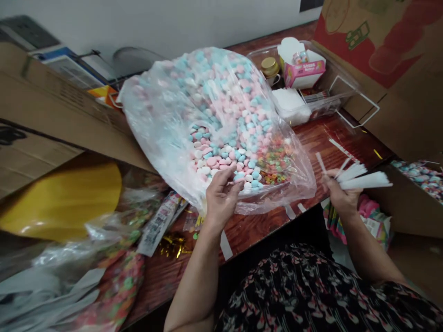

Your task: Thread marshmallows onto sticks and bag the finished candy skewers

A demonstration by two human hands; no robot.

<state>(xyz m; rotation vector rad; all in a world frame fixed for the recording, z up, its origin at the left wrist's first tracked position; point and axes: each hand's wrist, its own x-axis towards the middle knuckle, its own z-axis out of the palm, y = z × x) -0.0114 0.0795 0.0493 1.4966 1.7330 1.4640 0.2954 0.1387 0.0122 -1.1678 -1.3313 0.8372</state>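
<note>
Currently, left hand (221, 199) at pastel candies (212, 161) in open plastic bag (155, 133) on table (254, 230); fingers half-curled, candy between tips: cannot tell. Right hand (341, 194) pinches fanned white strips (368, 180) beside bag. Judged step: candy selection. Next move calls for light fingertip pinch, strips kept separate.

Left hand (223, 196): fingers bent, palm inward
Right hand (341, 191): raised, fingers pinched
Forearms: bare, reaching forward, spread apart
</note>
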